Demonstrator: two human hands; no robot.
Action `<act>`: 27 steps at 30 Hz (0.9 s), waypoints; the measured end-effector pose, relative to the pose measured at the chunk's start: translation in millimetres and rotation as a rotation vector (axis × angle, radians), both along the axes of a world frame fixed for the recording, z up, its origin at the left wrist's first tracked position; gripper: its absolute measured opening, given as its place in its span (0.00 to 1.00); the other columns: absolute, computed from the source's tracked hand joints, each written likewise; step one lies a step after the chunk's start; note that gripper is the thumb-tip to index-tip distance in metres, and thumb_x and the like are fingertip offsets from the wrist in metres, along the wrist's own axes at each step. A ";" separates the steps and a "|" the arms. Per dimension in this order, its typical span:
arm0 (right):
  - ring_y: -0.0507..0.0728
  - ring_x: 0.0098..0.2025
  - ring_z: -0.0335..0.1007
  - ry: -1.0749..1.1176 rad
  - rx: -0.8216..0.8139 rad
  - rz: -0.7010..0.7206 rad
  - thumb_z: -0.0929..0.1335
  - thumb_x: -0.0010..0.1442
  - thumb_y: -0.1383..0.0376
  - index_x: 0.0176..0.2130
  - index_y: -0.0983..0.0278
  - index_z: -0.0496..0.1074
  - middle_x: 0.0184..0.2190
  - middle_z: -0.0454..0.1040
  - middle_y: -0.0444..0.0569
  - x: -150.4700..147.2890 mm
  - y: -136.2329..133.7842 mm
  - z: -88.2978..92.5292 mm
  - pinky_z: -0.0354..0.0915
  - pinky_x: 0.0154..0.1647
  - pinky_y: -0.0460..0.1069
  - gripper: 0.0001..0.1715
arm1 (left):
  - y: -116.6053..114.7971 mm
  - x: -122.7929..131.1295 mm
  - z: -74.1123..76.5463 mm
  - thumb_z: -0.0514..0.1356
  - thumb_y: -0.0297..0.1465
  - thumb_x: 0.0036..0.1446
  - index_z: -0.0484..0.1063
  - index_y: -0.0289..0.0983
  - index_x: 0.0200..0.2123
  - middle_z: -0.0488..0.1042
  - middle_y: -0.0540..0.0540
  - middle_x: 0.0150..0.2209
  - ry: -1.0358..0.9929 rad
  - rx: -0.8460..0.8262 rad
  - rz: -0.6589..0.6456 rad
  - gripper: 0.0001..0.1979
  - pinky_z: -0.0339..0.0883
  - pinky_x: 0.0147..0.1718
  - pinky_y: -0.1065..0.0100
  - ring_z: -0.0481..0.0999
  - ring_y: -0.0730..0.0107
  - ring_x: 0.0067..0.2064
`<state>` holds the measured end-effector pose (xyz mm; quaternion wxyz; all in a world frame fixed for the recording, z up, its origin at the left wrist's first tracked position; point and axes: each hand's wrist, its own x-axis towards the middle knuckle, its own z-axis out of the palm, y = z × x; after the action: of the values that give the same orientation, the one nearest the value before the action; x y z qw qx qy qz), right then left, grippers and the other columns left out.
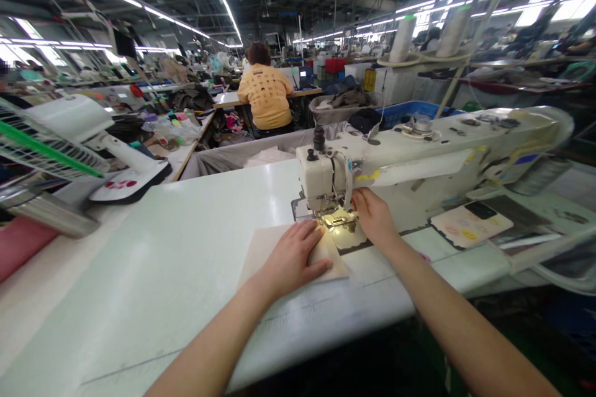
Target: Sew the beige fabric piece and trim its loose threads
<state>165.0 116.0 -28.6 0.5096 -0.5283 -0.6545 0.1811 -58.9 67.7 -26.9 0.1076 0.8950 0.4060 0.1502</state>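
My left hand [298, 254] lies flat with its fingers stretched out on a pale fabric piece [256, 251], fingertips close to the needle area. Under the head of the white sewing machine [326, 177], a lamp lights the metal needle plate [339, 220]. My right hand [372, 214] is raised at the right side of the machine head, its fingers bent together against it. What those fingers pinch, if anything, is hidden from me.
A phone in a light case [471, 223] lies on the right of the table [195, 260]. At left stand a white fan [130, 167] and a metal flask [51, 211]. Thread cones [403, 40] rise behind the machine. A person in a yellow top [266, 96] sits further back.
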 end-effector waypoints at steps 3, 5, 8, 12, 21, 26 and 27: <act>0.54 0.28 0.66 -0.002 -0.004 0.004 0.58 0.67 0.55 0.31 0.61 0.66 0.24 0.69 0.45 0.3 -0.5 0.5 0.62 0.32 0.47 0.18 | -1.3 0.6 0.6 0.60 0.46 0.59 0.65 0.35 0.61 0.64 0.39 0.63 0.013 -0.011 0.001 0.31 0.58 0.64 0.53 0.62 0.54 0.63; 0.54 0.28 0.66 -0.002 -0.006 0.002 0.58 0.67 0.55 0.30 0.61 0.65 0.24 0.69 0.45 0.4 -0.8 1.2 0.63 0.32 0.47 0.18 | -1.9 0.9 0.8 0.60 0.46 0.59 0.65 0.35 0.61 0.64 0.39 0.63 0.014 -0.008 0.001 0.32 0.58 0.64 0.53 0.62 0.54 0.63; 0.54 0.28 0.66 -0.007 -0.011 -0.001 0.58 0.67 0.54 0.30 0.61 0.64 0.24 0.69 0.45 0.7 -1.0 2.2 0.63 0.32 0.47 0.19 | -2.1 1.2 0.8 0.60 0.46 0.59 0.65 0.35 0.61 0.63 0.39 0.63 0.016 -0.003 -0.001 0.31 0.58 0.63 0.53 0.62 0.54 0.63; 0.54 0.28 0.66 -0.011 -0.016 -0.002 0.58 0.67 0.54 0.30 0.61 0.64 0.24 0.70 0.45 1.4 -1.6 2.4 0.63 0.32 0.48 0.19 | -1.6 1.5 0.6 0.60 0.46 0.59 0.65 0.34 0.61 0.63 0.39 0.63 0.018 -0.004 0.000 0.32 0.58 0.64 0.54 0.61 0.54 0.64; 0.54 0.27 0.65 -0.015 -0.012 -0.005 0.57 0.66 0.55 0.30 0.61 0.65 0.24 0.70 0.46 1.5 -0.2 2.2 0.62 0.31 0.47 0.18 | -4.1 2.3 1.0 0.61 0.46 0.59 0.65 0.34 0.61 0.63 0.39 0.63 0.024 -0.029 -0.001 0.32 0.57 0.64 0.53 0.61 0.54 0.64; 0.54 0.27 0.65 -0.022 -0.015 -0.006 0.57 0.66 0.55 0.31 0.62 0.66 0.24 0.69 0.45 1.9 0.5 1.3 0.61 0.31 0.47 0.19 | -4.8 1.1 -0.3 0.60 0.47 0.59 0.64 0.35 0.62 0.62 0.40 0.64 0.035 -0.031 0.004 0.32 0.56 0.65 0.54 0.60 0.55 0.64; 0.54 0.27 0.66 -0.021 -0.019 -0.006 0.57 0.66 0.55 0.31 0.62 0.66 0.24 0.69 0.45 1.9 0.5 1.0 0.61 0.31 0.47 0.19 | -5.1 0.9 -0.2 0.60 0.47 0.59 0.64 0.35 0.62 0.62 0.40 0.64 0.038 -0.034 0.003 0.32 0.55 0.65 0.55 0.60 0.55 0.64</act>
<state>166.9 116.5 -27.6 0.4981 -0.5368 -0.6568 0.1801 -58.0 62.6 -27.1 0.1149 0.8951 0.4117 0.1266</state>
